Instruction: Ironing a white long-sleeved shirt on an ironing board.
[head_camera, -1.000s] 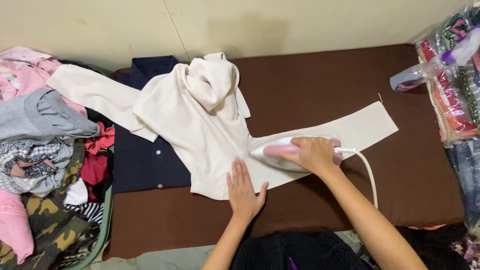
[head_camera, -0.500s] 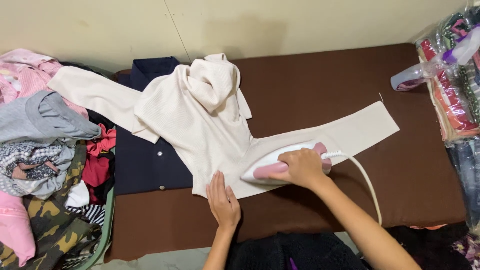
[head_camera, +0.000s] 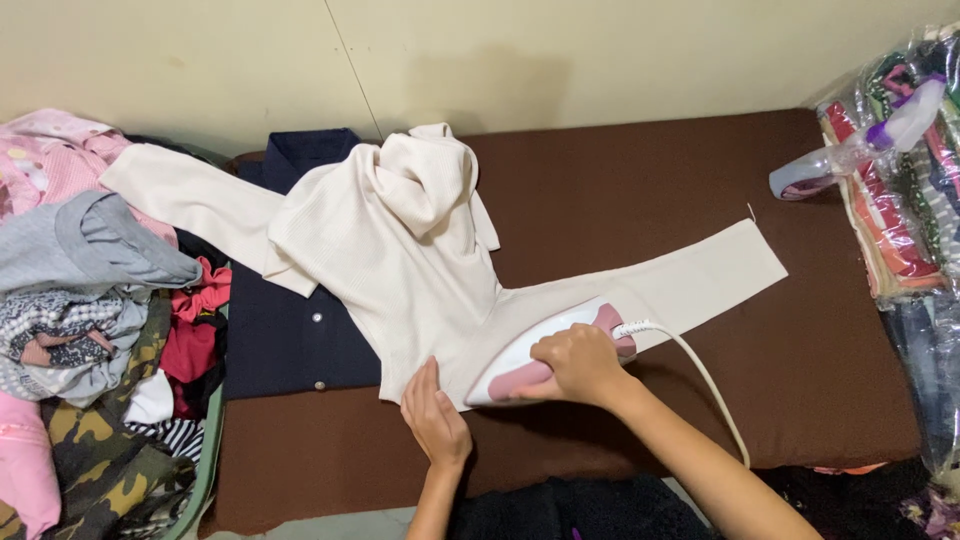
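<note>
Sliding leftward since a second ago, the white-and-pink electric iron (head_camera: 553, 352) now rests near the armpit of the cream ribbed sweater (head_camera: 420, 270), right hand (head_camera: 577, 362) clasping its handle; the left hand (head_camera: 434, 415), flat and open, has retreated to the hem on the brown padded board (head_camera: 640, 190).

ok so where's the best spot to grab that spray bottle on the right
Likely the spray bottle by its clear body, coming from the left over the brown board. It lies tilted on the bagged clothes, purple nozzle up and right, body end nearest.
</note>
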